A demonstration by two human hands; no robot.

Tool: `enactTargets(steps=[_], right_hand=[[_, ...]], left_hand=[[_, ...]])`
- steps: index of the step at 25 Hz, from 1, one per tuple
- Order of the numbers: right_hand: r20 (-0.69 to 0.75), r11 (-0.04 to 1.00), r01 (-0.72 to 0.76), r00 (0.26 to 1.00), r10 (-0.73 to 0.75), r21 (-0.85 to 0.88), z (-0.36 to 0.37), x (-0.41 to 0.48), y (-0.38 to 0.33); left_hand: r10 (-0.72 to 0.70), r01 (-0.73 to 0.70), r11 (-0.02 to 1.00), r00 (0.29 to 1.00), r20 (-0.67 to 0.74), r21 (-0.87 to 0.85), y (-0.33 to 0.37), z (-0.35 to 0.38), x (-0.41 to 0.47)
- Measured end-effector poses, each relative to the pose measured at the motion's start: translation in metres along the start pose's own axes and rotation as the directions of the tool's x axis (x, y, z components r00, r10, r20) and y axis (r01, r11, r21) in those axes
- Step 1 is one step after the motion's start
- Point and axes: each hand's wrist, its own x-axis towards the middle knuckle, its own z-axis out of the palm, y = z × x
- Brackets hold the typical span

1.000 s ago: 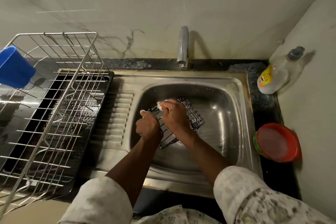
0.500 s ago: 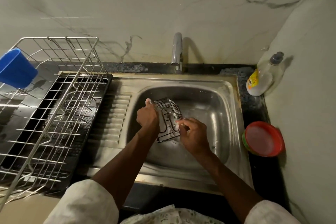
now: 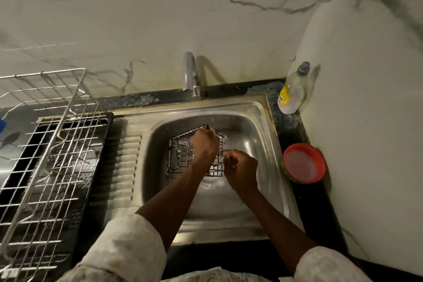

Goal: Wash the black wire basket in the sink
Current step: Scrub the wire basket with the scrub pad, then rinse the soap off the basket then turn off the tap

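The black wire basket [image 3: 179,158] sits in the steel sink [image 3: 256,144], turned so that its open grid faces up. My left hand [image 3: 204,144] reaches over it and grips its far top rim. My right hand [image 3: 240,171] is at the basket's right side, fingers curled round a small pale scrubbing pad [image 3: 223,157] pressed against the wires. The basket's middle is hidden under my left hand.
The tap [image 3: 191,75] stands behind the sink, with no water visible. A dish soap bottle [image 3: 294,91] stands in the back right corner, and a red-rimmed bowl [image 3: 303,162] sits right of the sink. A metal dish rack [image 3: 48,155] on a black tray fills the left counter.
The basket has been turned and now lies broader in the sink. My left hand shifted from its left edge to its far rim. My right hand stays at the right side.
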Motion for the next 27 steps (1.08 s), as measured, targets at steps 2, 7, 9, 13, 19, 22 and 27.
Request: enactTargets(steps=[2,7,9,13,19,22,27], right_hand=[[-0.018,0.997,-0.069,0.997,0.069,-0.015,-0.001,0.002,0.008],[-0.096,0.979,-0.196,0.977,0.189,-0.062,-0.004,0.010,0.023],[-0.094,0.969,-0.231,0.970,0.222,-0.089,-0.003,0.016,0.026],[-0.095,0.940,-0.310,0.949,0.299,-0.143,-0.002,0.019,0.031],[-0.108,0.925,-0.333,0.942,0.318,-0.182,-0.001,0.025,0.023],[-0.157,0.937,-0.313,0.944,0.289,-0.158,-0.014,0.022,0.012],[-0.407,0.951,-0.246,0.901,0.152,-0.189,-0.083,0.010,-0.010]], left_hand=[[0.023,-0.025,1.000,0.994,0.106,0.015,0.010,0.012,0.004],[-0.088,0.280,0.890,0.881,0.465,-0.360,0.000,0.063,0.033],[-0.094,0.389,0.800,0.833,0.545,-0.457,-0.007,0.079,0.043],[-0.098,0.492,0.684,0.793,0.601,-0.538,-0.001,0.059,0.035],[0.019,0.402,0.761,0.771,0.637,-0.509,0.007,0.041,0.027],[0.077,0.340,0.805,0.753,0.653,-0.487,0.011,0.032,0.015],[0.223,0.210,0.836,0.715,0.663,-0.507,0.021,0.037,-0.007]])
